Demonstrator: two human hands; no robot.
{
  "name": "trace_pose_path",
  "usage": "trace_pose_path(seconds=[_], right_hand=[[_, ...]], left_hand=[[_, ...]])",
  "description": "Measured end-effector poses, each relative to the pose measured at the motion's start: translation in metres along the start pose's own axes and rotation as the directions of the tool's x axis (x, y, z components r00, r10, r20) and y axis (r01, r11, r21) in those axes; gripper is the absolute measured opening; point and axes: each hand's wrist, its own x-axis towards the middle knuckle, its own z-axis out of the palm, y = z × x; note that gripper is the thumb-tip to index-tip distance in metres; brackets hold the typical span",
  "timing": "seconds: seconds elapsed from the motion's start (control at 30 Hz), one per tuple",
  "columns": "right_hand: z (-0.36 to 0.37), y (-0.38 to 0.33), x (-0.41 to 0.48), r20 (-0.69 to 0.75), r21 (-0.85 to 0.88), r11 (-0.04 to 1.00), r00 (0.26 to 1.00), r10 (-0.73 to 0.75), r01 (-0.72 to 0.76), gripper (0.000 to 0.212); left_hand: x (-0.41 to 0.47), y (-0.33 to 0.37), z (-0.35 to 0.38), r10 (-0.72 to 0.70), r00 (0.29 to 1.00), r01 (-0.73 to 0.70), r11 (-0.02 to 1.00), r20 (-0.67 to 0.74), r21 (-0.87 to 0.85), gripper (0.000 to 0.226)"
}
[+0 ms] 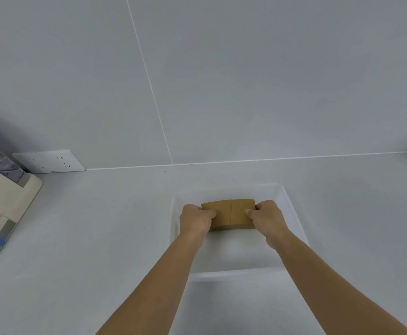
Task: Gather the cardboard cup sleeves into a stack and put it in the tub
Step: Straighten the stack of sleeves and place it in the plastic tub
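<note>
Here, the stack of sleeves (229,215), pinched endwise between left hand (196,220) and right hand (269,220), should be lowered level inside the tub (292,206) before release.

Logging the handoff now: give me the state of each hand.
Left hand: closed on the sleeve stack, over the tub.
Right hand: closed on the stack's other end.

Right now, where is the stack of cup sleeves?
In the head view, the stack of cardboard cup sleeves is right of centre, inside the far half of the white tub, gripped at its ends by the left hand and right hand.
</note>
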Motion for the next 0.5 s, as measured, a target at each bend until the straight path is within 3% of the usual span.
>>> trace_pose_path(seconds=[0.5], right_hand=[[-0.0010, -0.0031, -0.0013, 0.005, -0.046, 0.999, 1.000, 0.007, -0.007, 0.042]], left_hand=[[-0.0048, 0.0096, 0.0015, -0.011, 1.000, 0.010, 0.999, 0.007, 0.046, 0.019]])
